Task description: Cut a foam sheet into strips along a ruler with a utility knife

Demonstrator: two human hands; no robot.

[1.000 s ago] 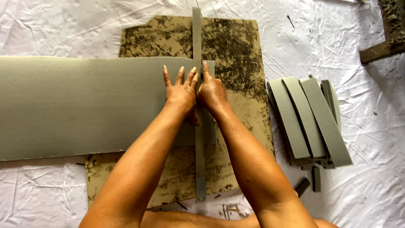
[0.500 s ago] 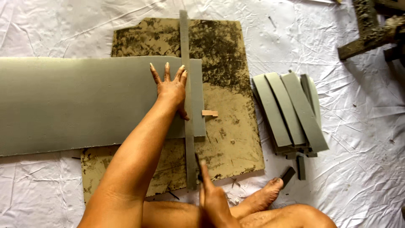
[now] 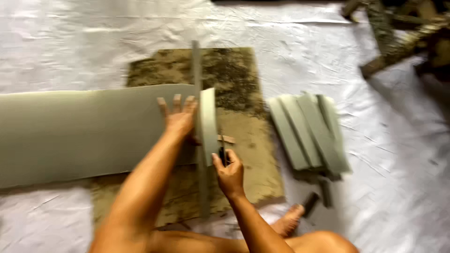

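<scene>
- On the floor, a crinkled white sheet [image 3: 328,61] carries a stained brown board [image 3: 243,117].
- Left hand [image 3: 180,119] lies flat, fingers spread, on the long grey slab [image 3: 79,131] crossing the board's left edge.
- Right hand [image 3: 229,173] grips a small dark blade [image 3: 222,153], closed, beside a lifting cut strip [image 3: 207,124].
- Grey strips [image 3: 309,133] pile off the board's right edge.
</scene>
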